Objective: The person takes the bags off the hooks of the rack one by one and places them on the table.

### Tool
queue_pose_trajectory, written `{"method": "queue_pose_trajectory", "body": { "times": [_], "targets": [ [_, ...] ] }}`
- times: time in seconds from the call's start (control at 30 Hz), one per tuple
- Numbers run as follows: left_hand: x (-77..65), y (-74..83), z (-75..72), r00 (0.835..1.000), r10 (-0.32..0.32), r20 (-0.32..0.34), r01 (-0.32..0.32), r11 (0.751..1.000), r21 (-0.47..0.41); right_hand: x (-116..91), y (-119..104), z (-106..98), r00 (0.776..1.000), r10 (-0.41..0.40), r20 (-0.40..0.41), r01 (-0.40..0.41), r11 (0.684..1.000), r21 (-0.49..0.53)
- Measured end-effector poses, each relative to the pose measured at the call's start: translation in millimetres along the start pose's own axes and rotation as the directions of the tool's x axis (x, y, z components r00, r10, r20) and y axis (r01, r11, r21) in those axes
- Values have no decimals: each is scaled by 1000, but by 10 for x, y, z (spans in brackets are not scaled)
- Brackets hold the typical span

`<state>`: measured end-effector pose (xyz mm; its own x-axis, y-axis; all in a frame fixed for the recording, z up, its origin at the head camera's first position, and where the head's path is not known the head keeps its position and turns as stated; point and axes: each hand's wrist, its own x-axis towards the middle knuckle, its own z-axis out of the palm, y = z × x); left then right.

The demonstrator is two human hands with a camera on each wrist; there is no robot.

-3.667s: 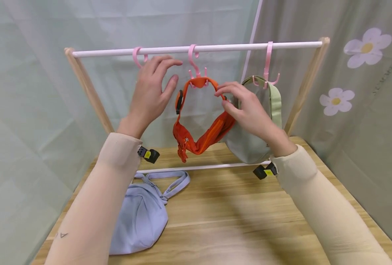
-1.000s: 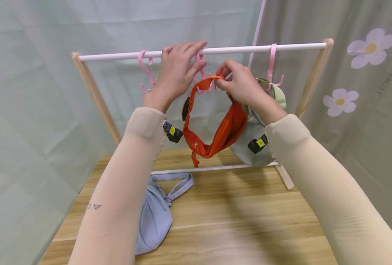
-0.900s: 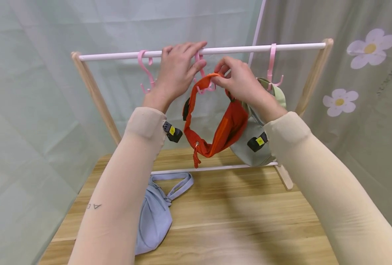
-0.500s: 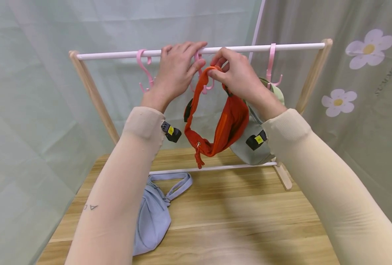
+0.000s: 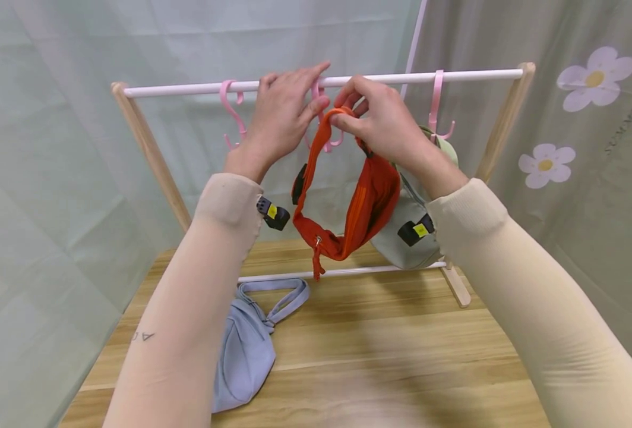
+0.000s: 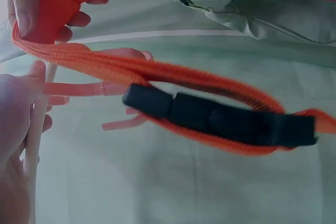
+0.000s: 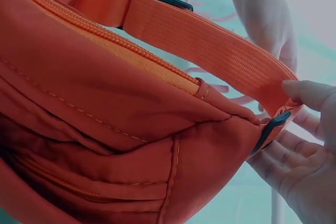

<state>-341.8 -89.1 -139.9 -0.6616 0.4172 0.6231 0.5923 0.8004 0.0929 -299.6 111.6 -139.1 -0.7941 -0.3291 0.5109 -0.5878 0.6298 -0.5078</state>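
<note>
In the head view an orange waist bag (image 5: 372,190) hangs in a loop from my right hand (image 5: 380,116), whose thumb and fingers pinch the top of its strap. The strap stands beside the middle pink hook's (image 5: 328,146) stem, above its prongs. My left hand (image 5: 281,110) rests over the white rod (image 5: 187,89), its thumb near that hook and its index finger extended. In the left wrist view the fingertips show behind the rod and the strap's black buckle (image 6: 220,119) crosses in front. The right wrist view shows the zipped pouch (image 7: 121,103) close up.
A grey-green bag (image 5: 407,238) hangs from the right pink hook (image 5: 436,101), behind the orange one. Another pink hook (image 5: 229,104) hangs at left. A pale blue bag (image 5: 246,351) lies on the wooden table (image 5: 375,356), partly behind my left forearm. Wooden posts (image 5: 503,125) hold the rod.
From beside the left hook, my left hand has moved onto the rod at the middle hook. My right hand has taken the strap's top and raised it off the prongs, shifting it slightly left.
</note>
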Motion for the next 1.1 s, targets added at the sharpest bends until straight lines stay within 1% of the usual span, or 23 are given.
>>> {"method": "queue_pose_trajectory", "body": {
  "times": [0.07, 0.13, 0.23, 0.33, 0.4, 0.5, 0.57, 0.6, 0.63, 0.7, 0.73, 0.77, 0.8, 0.83, 0.9, 0.93, 1.0, 1.07, 1.1],
  "targets": [
    [-15, -9, -9, 1000, 6, -6, -7, 1000, -24, -11, -10, -4, 1000, -6, 3, 6, 1000, -5],
    [-43, -29, -19, 1000, 13, -28, -15, 998, -60, -18, -17, -5, 1000, -17, 4, 17, 1000, -5],
    [-130, -79, -29, 994, 44, -96, -57, 990, -132, -27, -27, -13, 1000, -23, 4, 23, 1000, -1],
    [-270, -131, -26, 984, 65, -167, -99, 974, -205, -35, -31, -25, 1000, -21, 9, 21, 1000, 6],
    [-386, -160, -10, 976, 82, -201, -125, 969, -212, -42, -30, -33, 1000, -17, 14, 17, 1000, 7],
    [-566, -184, 50, 973, 83, -215, -133, 965, -225, -50, -27, -41, 1000, -18, 11, 18, 1000, 8],
    [-693, -201, 110, 979, 70, -193, -121, 957, -265, -51, -27, -47, 1000, -23, 3, 22, 1000, 10],
    [-757, -211, 150, 983, 59, -176, -112, 944, -311, -51, -28, -50, 1000, -26, -1, 26, 1000, 14],
    [-826, -223, 195, 989, 41, -143, -92, 924, -371, -50, -29, -54, 1000, -31, -6, 31, 999, 18],
    [-983, -264, 305, 999, 21, -47, -41, 870, -491, -51, -34, -63, 999, -37, -13, 37, 999, 24],
    [-1066, -289, 370, 1000, 17, 10, -9, 845, -535, -52, -36, -68, 999, -39, -16, 39, 999, 26],
    [-1149, -316, 440, 998, 13, 67, 27, 821, -570, -55, -39, -73, 999, -40, -19, 40, 999, 28],
    [-1229, -343, 516, 992, 6, 124, 70, 799, -597, -57, -42, -76, 999, -43, -23, 44, 999, 31],
    [-1308, -369, 590, 984, 1, 178, 110, 782, -613, -60, -45, -80, 999, -44, -27, 45, 998, 36],
    [-1444, -421, 738, 967, -13, 254, 176, 753, -634, -65, -50, -86, 998, -45, -35, 47, 998, 43],
    [-1496, -438, 807, 961, -21, 274, 201, 734, -649, -66, -52, -89, 998, -46, -39, 48, 998, 48],
    [-1572, -460, 927, 956, -24, 291, 228, 684, -692, -66, -52, -95, 998, -49, -43, 52, 997, 59],
    [-1619, -470, 1015, 958, -19, 288, 234, 635, -736, -66, -44, -105, 998, -44, -38, 47, 997, 67],
    [-1636, -466, 1040, 959, -20, 282, 234, 614, -754, -68, -34, -112, 999, -43, -34, 45, 997, 70]
  ]
}}
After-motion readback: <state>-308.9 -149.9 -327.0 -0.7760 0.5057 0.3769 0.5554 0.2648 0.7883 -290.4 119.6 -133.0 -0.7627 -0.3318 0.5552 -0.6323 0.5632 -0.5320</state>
